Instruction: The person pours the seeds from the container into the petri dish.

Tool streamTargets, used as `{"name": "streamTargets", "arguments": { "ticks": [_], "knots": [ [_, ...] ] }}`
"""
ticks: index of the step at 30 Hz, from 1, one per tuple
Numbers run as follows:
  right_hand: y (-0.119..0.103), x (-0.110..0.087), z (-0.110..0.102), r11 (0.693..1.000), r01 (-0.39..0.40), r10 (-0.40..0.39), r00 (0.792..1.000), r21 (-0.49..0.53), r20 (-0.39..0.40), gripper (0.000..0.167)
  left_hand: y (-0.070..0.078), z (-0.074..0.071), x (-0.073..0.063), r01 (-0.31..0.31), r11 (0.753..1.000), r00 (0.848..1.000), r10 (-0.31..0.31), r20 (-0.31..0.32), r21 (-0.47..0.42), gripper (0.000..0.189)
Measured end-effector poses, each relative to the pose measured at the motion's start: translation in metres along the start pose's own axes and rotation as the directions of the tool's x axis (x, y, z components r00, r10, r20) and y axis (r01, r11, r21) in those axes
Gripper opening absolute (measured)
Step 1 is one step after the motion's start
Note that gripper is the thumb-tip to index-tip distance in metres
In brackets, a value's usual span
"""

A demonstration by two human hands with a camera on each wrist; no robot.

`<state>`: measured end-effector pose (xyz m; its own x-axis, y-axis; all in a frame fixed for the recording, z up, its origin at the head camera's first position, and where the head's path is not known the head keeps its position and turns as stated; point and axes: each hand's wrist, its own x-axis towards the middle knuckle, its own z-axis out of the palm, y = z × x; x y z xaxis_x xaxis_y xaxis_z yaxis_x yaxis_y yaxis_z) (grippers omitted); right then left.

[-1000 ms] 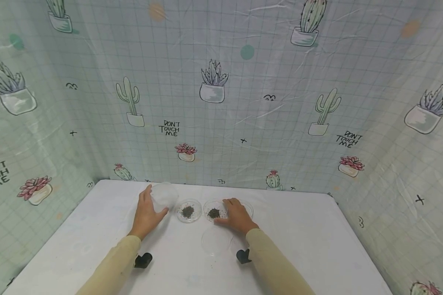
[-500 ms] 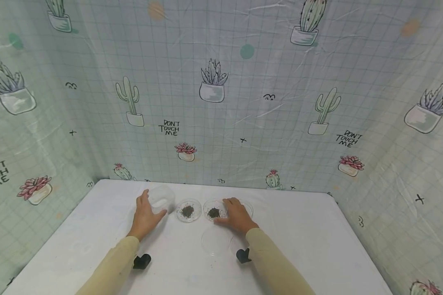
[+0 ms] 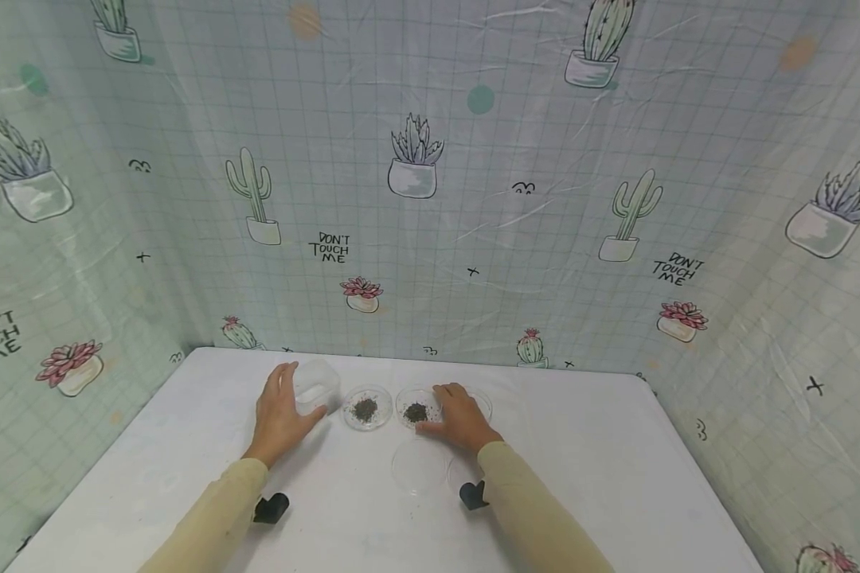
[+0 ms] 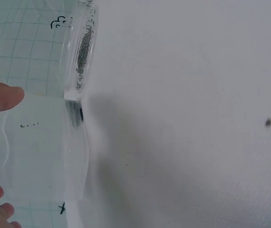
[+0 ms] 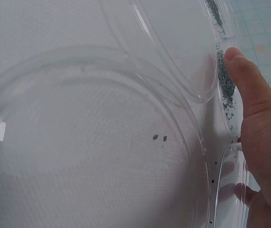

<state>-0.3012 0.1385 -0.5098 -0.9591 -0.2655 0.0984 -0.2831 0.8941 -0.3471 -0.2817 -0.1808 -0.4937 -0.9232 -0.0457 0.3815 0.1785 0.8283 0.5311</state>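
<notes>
My left hand (image 3: 282,418) is spread around a clear plastic tub (image 3: 318,387) at the back left, thumb on one side and fingertips on the other. Close up, the thumb (image 4: 7,99) overlaps the tub's top edge, and the tub's base meets the white cloth. Beside the tub stands a clear petri dish (image 3: 380,399) with a heap of dark granules. My right hand (image 3: 464,418) holds a second petri dish (image 3: 404,400), also with dark granules, between its thumb at the near rim and its fingers at the far rim. The palm hides part of it.
Behind the right hand sits another clear dish (image 3: 484,403), partly hidden. Two clear round dishes or lids, one (image 3: 419,469) in front of the granule dishes and one (image 3: 459,476) beside the right wrist, lie nearer. A patterned curtain (image 3: 430,239) walls the white table (image 3: 358,517).
The tub has come down slightly and shifted a little left. My left wrist has drifted slightly left. The right hand and the dishes have stayed in place.
</notes>
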Motion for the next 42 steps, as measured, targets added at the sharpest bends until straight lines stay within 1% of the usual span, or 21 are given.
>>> {"name": "streamTargets", "arguments": {
  "ticks": [6, 10, 14, 18, 21, 25, 28, 33, 36, 42],
  "knots": [
    [0.001, 0.001, 0.001, 1.0, 0.01, -0.01, 1.0, -0.01, -0.009, 0.087, 0.007, -0.003, 0.0, -0.056, 0.998, 0.998, 0.056, 0.004, -0.008, 0.091],
    [0.003, 0.001, 0.004, 0.999, 0.03, -0.03, 0.999, -0.026, -0.02, 0.087, 0.013, -0.004, 0.0, -0.078, 0.997, 0.996, 0.078, 0.036, -0.004, 0.09],
    [0.005, 0.002, 0.006, 0.998, 0.044, -0.044, 0.999, -0.037, -0.026, 0.087, 0.019, -0.006, 0.001, -0.102, 0.994, 0.992, 0.104, 0.067, -0.029, 0.091],
    [0.005, 0.002, 0.006, 0.999, 0.036, -0.037, 0.999, -0.025, -0.023, 0.087, 0.023, -0.007, 0.001, -0.153, 0.987, 0.983, 0.158, 0.092, -0.054, 0.091],
    [0.005, 0.002, 0.006, 0.999, 0.033, -0.033, 0.999, -0.018, -0.022, 0.087, 0.025, -0.007, 0.001, -0.176, 0.982, 0.975, 0.183, 0.124, -0.065, 0.091],
    [0.005, 0.002, 0.006, 0.999, 0.028, -0.029, 0.999, -0.016, -0.017, 0.087, 0.028, -0.006, 0.0, -0.183, 0.98, 0.967, 0.194, 0.166, -0.076, 0.09],
    [0.004, 0.002, 0.005, 1.0, 0.027, -0.027, 0.999, -0.013, -0.017, 0.087, 0.031, -0.006, -0.001, -0.189, 0.978, 0.962, 0.202, 0.183, -0.084, 0.09],
    [0.004, 0.002, 0.004, 1.0, 0.023, -0.023, 1.0, -0.001, -0.013, 0.087, 0.033, -0.003, -0.002, -0.21, 0.973, 0.949, 0.227, 0.22, -0.099, 0.091],
    [0.004, 0.002, 0.004, 1.0, 0.023, -0.023, 1.0, -0.007, -0.012, 0.087, 0.035, -0.002, -0.003, -0.22, 0.967, 0.938, 0.246, 0.242, -0.131, 0.092],
    [0.004, 0.003, 0.005, 1.0, 0.027, -0.028, 1.0, -0.014, -0.015, 0.088, 0.039, 0.0, -0.005, -0.22, 0.951, 0.922, 0.275, 0.273, -0.218, 0.091]
  ]
}}
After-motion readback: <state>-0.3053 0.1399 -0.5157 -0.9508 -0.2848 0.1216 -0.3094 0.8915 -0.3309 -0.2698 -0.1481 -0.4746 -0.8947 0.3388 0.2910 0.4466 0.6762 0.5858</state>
